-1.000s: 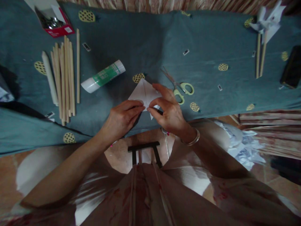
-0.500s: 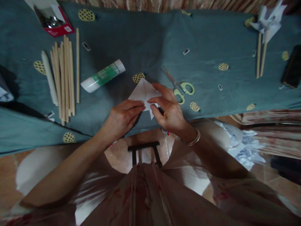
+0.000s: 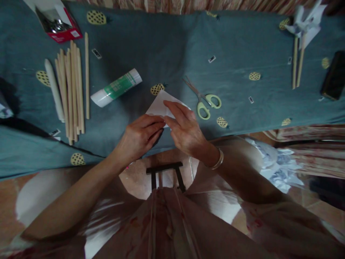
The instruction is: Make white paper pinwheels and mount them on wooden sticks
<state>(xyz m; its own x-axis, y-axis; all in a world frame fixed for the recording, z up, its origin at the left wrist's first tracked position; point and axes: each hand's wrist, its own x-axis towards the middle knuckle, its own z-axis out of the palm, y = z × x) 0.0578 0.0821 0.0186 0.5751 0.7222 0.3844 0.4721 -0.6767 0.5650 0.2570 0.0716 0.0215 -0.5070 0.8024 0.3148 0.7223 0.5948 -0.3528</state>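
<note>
A folded piece of white paper (image 3: 156, 106) lies on the cloth in front of me, one corner pointing away. My left hand (image 3: 140, 135) is closed on its near left edge, fingers together and tips near the middle. Across the right part of the paper lies my right hand (image 3: 185, 131), open, with its fingers stretched out flat and the thumb apart. It covers most of that side, so the folds there are hidden. Just right of the paper rest scissors (image 3: 201, 97) with light green handles, blades slightly apart. A white and green glue stick (image 3: 117, 88) lies to the left.
Several wooden sticks (image 3: 71, 93) lie at the left beside a whitish rod (image 3: 54, 90). Behind them stands an open red box (image 3: 64, 34) of shiny metal pieces. Paper pinwheels (image 3: 307, 27) on sticks and a dark phone (image 3: 334, 75) are at the right. Crumpled paper (image 3: 283, 167) lies below the table.
My right hand has moved left over the paper, its fingers now flat where they were curled around a flap. The small lower point of paper no longer shows. My left hand stays put.
</note>
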